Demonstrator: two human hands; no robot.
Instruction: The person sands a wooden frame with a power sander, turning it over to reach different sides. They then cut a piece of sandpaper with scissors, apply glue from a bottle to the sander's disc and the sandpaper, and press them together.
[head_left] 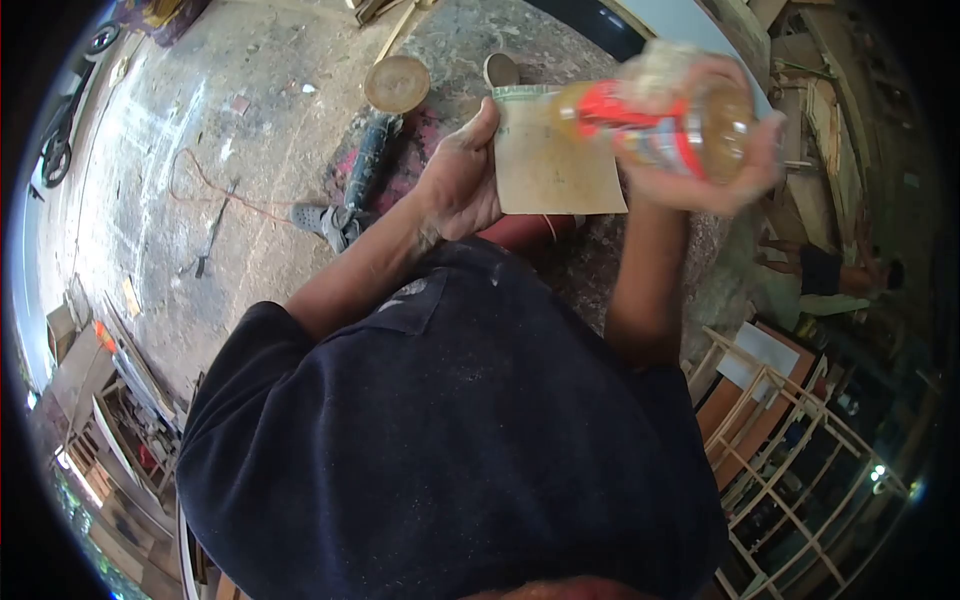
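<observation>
View from above a person in a dark shirt. In the upper middle of the frame, the left hand [462,185] grips the edge of a tan sheet of sandpaper [550,165]. At upper right, the right hand [700,150] is wrapped around a blurred bottle with a red label [655,122], tilted over the sheet. An angle grinder [375,135] with a round disc lies on the concrete floor [200,140] at upper left
</observation>
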